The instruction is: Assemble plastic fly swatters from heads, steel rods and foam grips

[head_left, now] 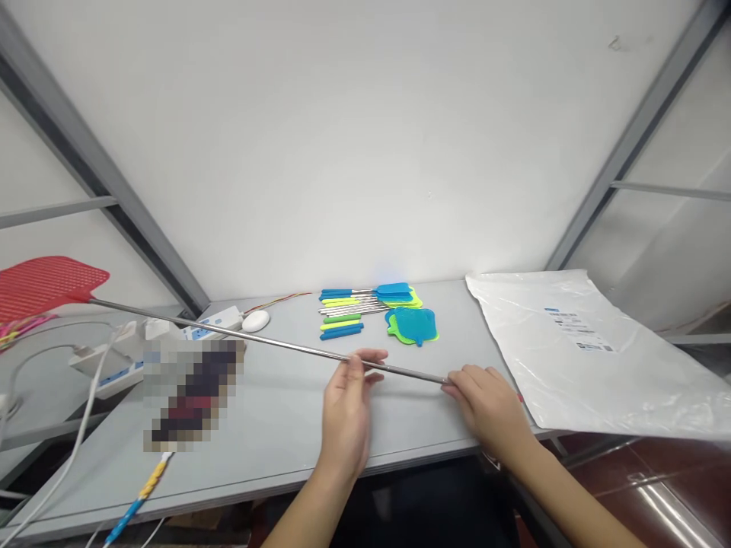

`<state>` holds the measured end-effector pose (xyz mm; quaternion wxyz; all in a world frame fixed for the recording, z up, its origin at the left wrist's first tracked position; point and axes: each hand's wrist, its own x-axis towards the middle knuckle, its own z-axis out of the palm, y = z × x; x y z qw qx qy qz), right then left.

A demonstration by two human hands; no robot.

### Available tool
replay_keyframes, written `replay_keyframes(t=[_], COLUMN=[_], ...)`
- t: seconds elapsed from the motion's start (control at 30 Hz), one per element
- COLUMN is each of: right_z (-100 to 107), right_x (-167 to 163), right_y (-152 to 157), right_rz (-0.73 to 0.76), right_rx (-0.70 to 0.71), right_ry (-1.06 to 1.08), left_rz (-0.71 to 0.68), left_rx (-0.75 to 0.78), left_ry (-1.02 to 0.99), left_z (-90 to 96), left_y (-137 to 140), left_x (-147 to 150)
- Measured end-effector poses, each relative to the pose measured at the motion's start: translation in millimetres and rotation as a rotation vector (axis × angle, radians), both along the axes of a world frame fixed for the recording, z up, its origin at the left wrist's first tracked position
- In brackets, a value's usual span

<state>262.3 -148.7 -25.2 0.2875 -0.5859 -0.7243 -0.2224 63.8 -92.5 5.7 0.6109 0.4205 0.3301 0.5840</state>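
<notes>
A fly swatter with a red mesh head and a long extended metal rod stretches across the desk from the left edge to my hands. My left hand has its thumb and fingers around the middle of the rod. Farther right, my right hand is closed over the handle end, with a small red tip showing past it. Behind my hands lie blue and green swatter heads, several coloured handle grips, thin metal rods and a few blue swatters.
On the right, a large white plastic bag with a label overhangs the desk edge. Power strips, white cables and a white computer mouse are at the left, near a blurred-out item. A wall stands behind the desk.
</notes>
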Motion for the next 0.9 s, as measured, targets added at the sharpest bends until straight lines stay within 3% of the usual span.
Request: replay_keyframes(t=[0.13, 0.37, 0.57, 0.7, 0.9], right_z=[7, 6, -3, -5, -10], right_x=[-5, 0, 16, 27, 35], right_y=[2, -10, -11, -11, -11], right_rz=[0.004, -0.039, -0.071, -0.088, -0.052], right_rx=[0.004, 0.010, 0.014, -0.003, 0.009], right_ry=[-0.018, -0.016, -0.037, -0.004, 0.052], left_rz=[-0.148, 0.063, 0.052, 0.102, 0.246], left_rx=[-0.043, 0.054, 0.021, -0.018, -0.107], left_ry=[0.099, 0.080, -0.038, -0.216, -0.333], left_z=[-7.8, 5.5, 9.8, 9.2, 13.3], left_y=[-13, -16, -12, 4, 38], left_x=[24, 30, 32, 14, -48])
